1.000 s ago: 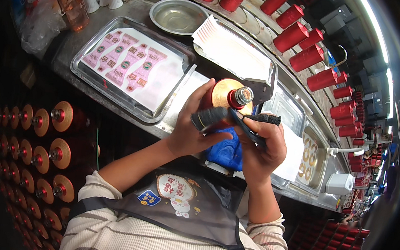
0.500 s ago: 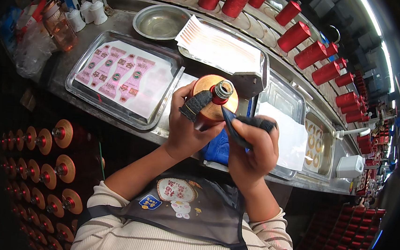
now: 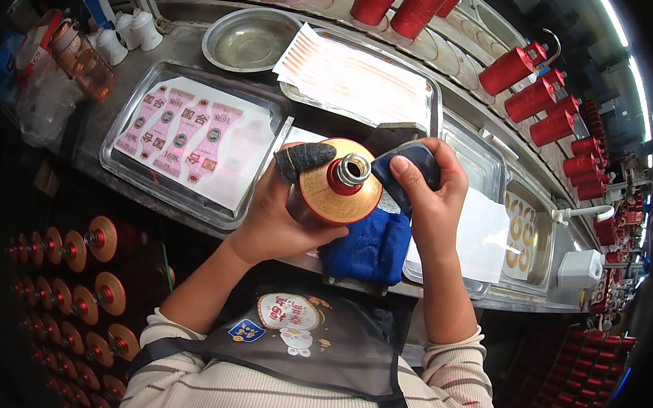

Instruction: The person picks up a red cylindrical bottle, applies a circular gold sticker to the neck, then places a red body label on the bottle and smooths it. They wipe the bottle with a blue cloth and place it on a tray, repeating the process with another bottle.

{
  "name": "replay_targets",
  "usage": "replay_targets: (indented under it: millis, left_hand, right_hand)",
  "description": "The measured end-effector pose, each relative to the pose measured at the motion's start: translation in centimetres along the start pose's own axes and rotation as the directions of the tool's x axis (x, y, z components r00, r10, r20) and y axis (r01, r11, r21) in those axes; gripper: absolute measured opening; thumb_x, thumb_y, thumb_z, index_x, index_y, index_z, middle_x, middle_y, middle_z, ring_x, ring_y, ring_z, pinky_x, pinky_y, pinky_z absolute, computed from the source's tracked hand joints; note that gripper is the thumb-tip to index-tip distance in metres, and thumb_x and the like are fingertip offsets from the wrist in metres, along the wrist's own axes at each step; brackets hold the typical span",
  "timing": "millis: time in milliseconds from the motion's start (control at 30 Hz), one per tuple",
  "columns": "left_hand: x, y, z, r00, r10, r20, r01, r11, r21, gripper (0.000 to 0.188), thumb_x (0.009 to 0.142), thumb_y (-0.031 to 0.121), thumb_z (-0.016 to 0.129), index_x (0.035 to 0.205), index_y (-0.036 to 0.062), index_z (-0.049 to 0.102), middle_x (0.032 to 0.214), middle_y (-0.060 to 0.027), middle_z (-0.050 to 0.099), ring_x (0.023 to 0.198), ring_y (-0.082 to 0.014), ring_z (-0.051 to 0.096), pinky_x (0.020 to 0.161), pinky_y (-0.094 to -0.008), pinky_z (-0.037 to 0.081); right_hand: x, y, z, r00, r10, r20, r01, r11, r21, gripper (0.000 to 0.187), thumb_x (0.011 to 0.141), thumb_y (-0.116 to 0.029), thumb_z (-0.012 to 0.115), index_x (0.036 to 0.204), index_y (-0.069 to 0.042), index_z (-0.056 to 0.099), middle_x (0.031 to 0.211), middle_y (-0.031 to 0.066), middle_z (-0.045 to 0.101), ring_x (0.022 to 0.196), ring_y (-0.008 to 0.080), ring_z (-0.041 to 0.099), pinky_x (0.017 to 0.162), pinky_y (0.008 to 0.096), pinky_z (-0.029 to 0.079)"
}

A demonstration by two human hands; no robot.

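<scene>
Bottling workshop: rows of red bottles (image 3: 530, 97), label trays (image 3: 194, 136) on bench

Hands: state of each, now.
Left hand: closed around the gold-topped bottle.
Right hand: closed on a dark blue cloth pad beside the bottle's neck.

On the metal counter (image 3: 103, 121) lies a steel tray (image 3: 262, 199) with 4 pink label strips (image 3: 179, 132) on a white sheet. Behind it stands a round steel bowl (image 3: 250, 38), and beside that — a tray of white sheets (image 3: 352, 76). Red bottles (image 3: 538, 98) line the far edge, and more lie stacked below the counter at the left (image 3: 83, 277).
</scene>
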State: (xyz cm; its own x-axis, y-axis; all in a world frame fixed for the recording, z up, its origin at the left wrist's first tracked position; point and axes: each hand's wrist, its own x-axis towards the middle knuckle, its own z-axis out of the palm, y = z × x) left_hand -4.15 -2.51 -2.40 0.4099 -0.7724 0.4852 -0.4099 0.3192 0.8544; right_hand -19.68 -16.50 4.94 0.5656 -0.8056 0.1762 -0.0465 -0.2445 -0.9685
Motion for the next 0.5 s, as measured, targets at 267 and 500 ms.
replay_targets:
  millis: [267,500]
  left_hand:
    - [2.1,-1.9,-4.5,0.882,-0.213,0.421,0.333,0.913,-0.237,0.111,0.056,0.013,0.097,0.15,0.0104,0.039,0.149,-0.0113,0.048,0.135,-0.0249,0.05,0.116,-0.0393,0.036]
    - [0.4,0.9,-1.3,0.989,-0.111,0.097,0.11,0.994,0.024,0.102,0.061,0.024,0.097,0.145,0.0096,0.041,0.137,-0.018,0.053,0.128,-0.0369,0.054,0.108,-0.0443,0.044]
  right_hand:
    - [2.4,-0.6,1.1,0.998,-0.068,-0.011,0.068,0.997,-0.048,0.018,0.083,-0.012,0.077,0.09,0.0,0.065,0.083,0.0022,0.065,0.077,0.0085,0.06,0.07,0.0242,0.049]
    - [2.8,-0.2,0.6,0.993,0.009,0.12,-0.007,1.0,-0.018,0.021,0.085,-0.013,0.078,0.095,0.0,0.065,0.085,0.0017,0.066,0.081,0.0076,0.061,0.074,0.0223,0.049]
